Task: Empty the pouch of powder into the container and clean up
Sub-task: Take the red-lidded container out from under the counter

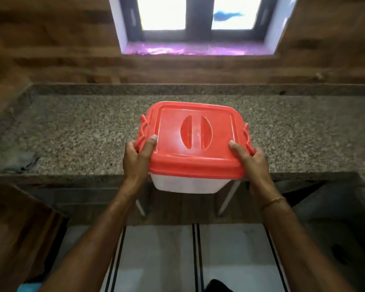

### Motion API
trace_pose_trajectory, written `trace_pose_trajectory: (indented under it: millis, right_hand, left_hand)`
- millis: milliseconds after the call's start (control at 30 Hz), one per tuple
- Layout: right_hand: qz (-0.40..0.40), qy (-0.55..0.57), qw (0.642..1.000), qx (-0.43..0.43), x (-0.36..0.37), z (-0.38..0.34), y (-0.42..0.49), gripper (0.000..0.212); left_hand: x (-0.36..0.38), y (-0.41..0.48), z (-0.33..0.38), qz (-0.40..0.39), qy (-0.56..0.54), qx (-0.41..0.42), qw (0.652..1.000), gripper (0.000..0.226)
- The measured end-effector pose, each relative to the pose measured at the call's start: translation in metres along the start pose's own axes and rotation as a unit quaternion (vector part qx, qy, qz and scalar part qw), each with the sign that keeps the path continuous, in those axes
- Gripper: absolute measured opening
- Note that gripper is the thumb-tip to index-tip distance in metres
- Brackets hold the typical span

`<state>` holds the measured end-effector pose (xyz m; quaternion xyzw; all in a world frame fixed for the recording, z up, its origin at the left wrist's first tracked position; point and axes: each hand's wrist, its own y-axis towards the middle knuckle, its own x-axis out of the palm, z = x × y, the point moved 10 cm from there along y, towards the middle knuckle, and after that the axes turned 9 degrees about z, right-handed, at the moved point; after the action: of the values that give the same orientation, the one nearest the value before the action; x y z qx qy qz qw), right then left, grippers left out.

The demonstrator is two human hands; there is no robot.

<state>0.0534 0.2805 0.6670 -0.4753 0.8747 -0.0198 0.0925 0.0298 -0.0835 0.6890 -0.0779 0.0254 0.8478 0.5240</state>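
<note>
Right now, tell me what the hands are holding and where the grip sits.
Both hands hold the container by the near corners of its red lid: left hand at the left corner, right hand at the right, thumbs on top.

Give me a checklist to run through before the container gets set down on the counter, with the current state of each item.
1. Both hands on the container: ok. The left hand and the right hand grip opposite sides of the container.
2. Red lid seated: ok, it covers the whole top.
3. Side latches locked: cannot tell, the fingers partly cover them.
4. Container level: not ok, it is tilted toward the camera, held out over the counter's front edge.
5. Landing spot on the granite counter: ok, the stretch behind the container is bare.
6. Pouch of powder at hand: cannot tell, none is in view; only a blurred grey cloth lies at the left.
</note>
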Motion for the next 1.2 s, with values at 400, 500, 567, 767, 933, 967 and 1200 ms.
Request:
trace_pose_trajectory:
  millis: [400, 500, 567, 767, 933, 967, 1200]
  right_hand:
    - [0.019, 0.008, 1.000, -0.008, 0.026, -0.036, 0.173, 0.086]
    - [0.014, -0.015, 1.000, 0.005, 0.034, -0.028, 0.215, 0.088]
    - [-0.002, -0.025, 1.000, 0.016, 0.041, -0.024, 0.242, 0.090]
    - [-0.039, -0.065, 0.997, 0.025, 0.050, -0.017, 0.281, 0.094]
    - [-0.005, -0.222, 0.971, -0.085, 0.059, -0.049, 0.313, 0.099]
    - [-0.004, -0.253, 0.963, -0.093, 0.065, -0.052, 0.316, 0.099]
    - [-0.022, -0.329, 0.941, -0.078, 0.078, -0.048, 0.327, 0.065]
  left_hand:
    - [0.144, 0.114, 0.025, -0.023, 0.011, 0.002, 1.000, 0.076]
    - [0.175, 0.136, 0.016, -0.024, 0.032, -0.013, 0.999, 0.080]
    - [0.191, 0.150, 0.007, -0.013, 0.041, -0.025, 0.999, 0.079]
    - [0.219, 0.167, -0.007, -0.004, 0.049, -0.049, 0.998, 0.062]
    - [0.231, 0.198, 0.002, -0.014, 0.078, -0.051, 0.996, 0.079]
    - [0.232, 0.207, 0.002, -0.017, 0.094, -0.058, 0.994, 0.076]
    - [0.233, 0.226, 0.000, -0.040, 0.188, -0.055, 0.980, 0.074]
